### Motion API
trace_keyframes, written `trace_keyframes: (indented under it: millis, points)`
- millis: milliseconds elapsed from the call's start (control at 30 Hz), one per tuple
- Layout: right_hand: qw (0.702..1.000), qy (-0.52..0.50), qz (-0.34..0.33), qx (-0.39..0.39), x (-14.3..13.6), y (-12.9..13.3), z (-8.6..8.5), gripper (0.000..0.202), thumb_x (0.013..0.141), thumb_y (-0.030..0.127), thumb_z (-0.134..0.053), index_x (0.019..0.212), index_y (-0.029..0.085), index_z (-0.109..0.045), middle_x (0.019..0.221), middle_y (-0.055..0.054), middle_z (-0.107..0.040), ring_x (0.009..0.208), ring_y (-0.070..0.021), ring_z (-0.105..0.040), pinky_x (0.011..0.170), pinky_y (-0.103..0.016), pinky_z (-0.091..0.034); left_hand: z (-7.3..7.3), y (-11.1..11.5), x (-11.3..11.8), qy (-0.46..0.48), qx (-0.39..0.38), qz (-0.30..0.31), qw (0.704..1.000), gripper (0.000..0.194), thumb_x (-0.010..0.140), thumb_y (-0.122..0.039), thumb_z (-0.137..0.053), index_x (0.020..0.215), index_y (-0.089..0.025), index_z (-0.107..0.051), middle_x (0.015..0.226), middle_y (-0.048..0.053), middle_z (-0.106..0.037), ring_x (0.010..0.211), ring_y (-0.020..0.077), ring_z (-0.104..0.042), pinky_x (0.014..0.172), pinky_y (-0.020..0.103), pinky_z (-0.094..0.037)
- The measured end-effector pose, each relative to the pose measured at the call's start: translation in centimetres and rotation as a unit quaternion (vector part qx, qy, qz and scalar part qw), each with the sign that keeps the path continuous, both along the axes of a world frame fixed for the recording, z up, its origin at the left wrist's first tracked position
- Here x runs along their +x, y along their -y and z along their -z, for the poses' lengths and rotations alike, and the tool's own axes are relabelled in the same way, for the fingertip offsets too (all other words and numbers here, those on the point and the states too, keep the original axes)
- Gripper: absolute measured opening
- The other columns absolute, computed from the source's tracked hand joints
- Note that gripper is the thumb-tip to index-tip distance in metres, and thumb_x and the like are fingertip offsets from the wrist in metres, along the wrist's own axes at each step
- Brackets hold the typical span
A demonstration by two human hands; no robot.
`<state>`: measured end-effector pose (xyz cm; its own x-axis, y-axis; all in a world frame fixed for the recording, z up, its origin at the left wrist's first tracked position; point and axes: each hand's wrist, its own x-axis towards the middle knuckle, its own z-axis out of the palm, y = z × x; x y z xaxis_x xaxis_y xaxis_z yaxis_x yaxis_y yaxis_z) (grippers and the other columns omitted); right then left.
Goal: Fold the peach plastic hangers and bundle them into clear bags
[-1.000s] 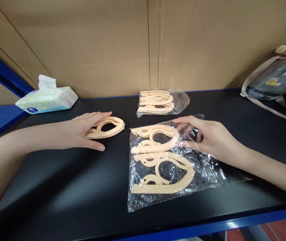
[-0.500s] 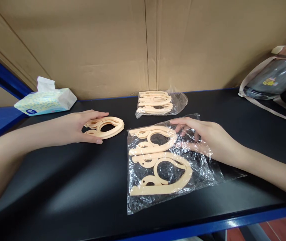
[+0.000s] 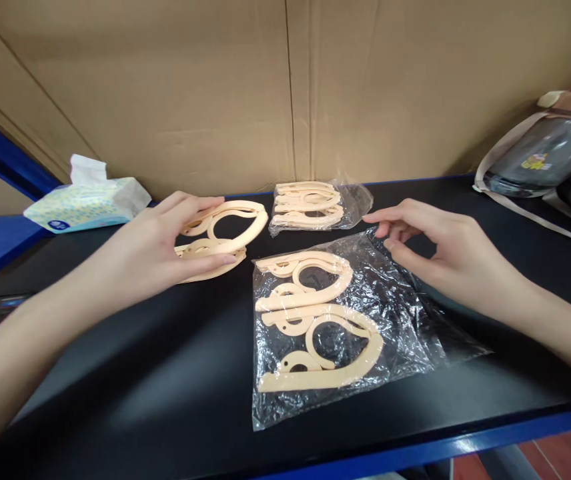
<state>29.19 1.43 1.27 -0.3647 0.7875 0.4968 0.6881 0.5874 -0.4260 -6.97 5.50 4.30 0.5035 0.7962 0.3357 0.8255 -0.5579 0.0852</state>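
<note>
A beige folding hanger (image 3: pixel 248 235) is gripped between the thumb and fingers of my left hand (image 3: pixel 163 233), raised and tilted. Below it, another folding hanger (image 3: pixel 215 272) lies on the black tabletop (image 3: pixel 165 387), partly covered by the raised one and my hand. To the right, a clear plastic bag (image 3: pixel 400 333) lies flat with two folded hangers (image 3: pixel 335 380) side by side inside. My right hand (image 3: pixel 440 250) hovers over the bag's upper right part, thumb and forefinger apart, holding nothing.
Against the cardboard backing (image 3: pixel 190 93) lies a second clear bag (image 3: pixel 358 203) with several hangers. A tissue pack (image 3: pixel 90 203) stands at the back left, and a strapped clear bottle (image 3: pixel 530 157) at the back right. Blue edging (image 3: pixel 465 443) runs along the front.
My left hand has lifted one hanger off the other and moved it slightly up and right. My right hand has risen off the bag, away from the table.
</note>
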Motion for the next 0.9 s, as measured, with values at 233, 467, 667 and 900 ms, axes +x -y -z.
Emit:
trace_keyframes:
  millis: [233,467,667,900]
  points:
    - [0.988,-0.114,-0.038,-0.101,-1.7,1.7,-1.3,0.026,0.094,0.04,-0.064,0.116,0.027,-0.067,0.088,0.0,-0.074,0.081,-0.0183,-0.069,0.073,-0.032,-0.055,2.0,5.1,5.1,0.005,0.066,0.133,0.989,0.063,0.097,-0.056,-0.057,0.146,-0.02,-0.042,0.137,0.01,-0.059,0.118,0.03,-0.059,0.095,0.042,-0.045]
    - [0.952,-0.145,-0.122,-0.241,-2.5,2.1,-0.9,0.034,0.091,0.044,-0.07,0.122,0.03,-0.066,0.077,0.005,-0.071,0.072,-0.0129,-0.067,0.071,-0.026,-0.053,3.1,6.0,6.8,-0.003,0.073,0.181,0.981,0.064,0.097,-0.052,-0.06,0.144,-0.013,-0.041,0.134,0.014,-0.061,0.114,0.0285,-0.06,0.098,0.039,-0.041]
    - [0.944,-0.178,-0.08,-0.265,-2.1,1.5,-1.1,0.031,0.088,0.045,-0.073,0.113,0.028,-0.069,0.073,0.004,-0.069,0.068,-0.0143,-0.063,0.064,-0.028,-0.049,3.3,5.7,6.5,-0.006,0.077,0.158,0.984,0.063,0.098,-0.051,-0.059,0.146,-0.014,-0.04,0.133,0.012,-0.061,0.114,0.0281,-0.06,0.096,0.039,-0.04]
    - [0.959,-0.16,-0.038,-0.229,-1.2,1.1,-1.6,0.029,0.09,0.046,-0.07,0.113,0.029,-0.069,0.071,0.005,-0.067,0.067,-0.0156,-0.063,0.063,-0.03,-0.048,3.4,5.1,5.5,0.02,0.074,0.129,0.989,0.062,0.099,-0.058,-0.054,0.145,-0.017,-0.043,0.128,0.011,-0.062,0.118,0.0287,-0.058,0.098,0.04,-0.041]
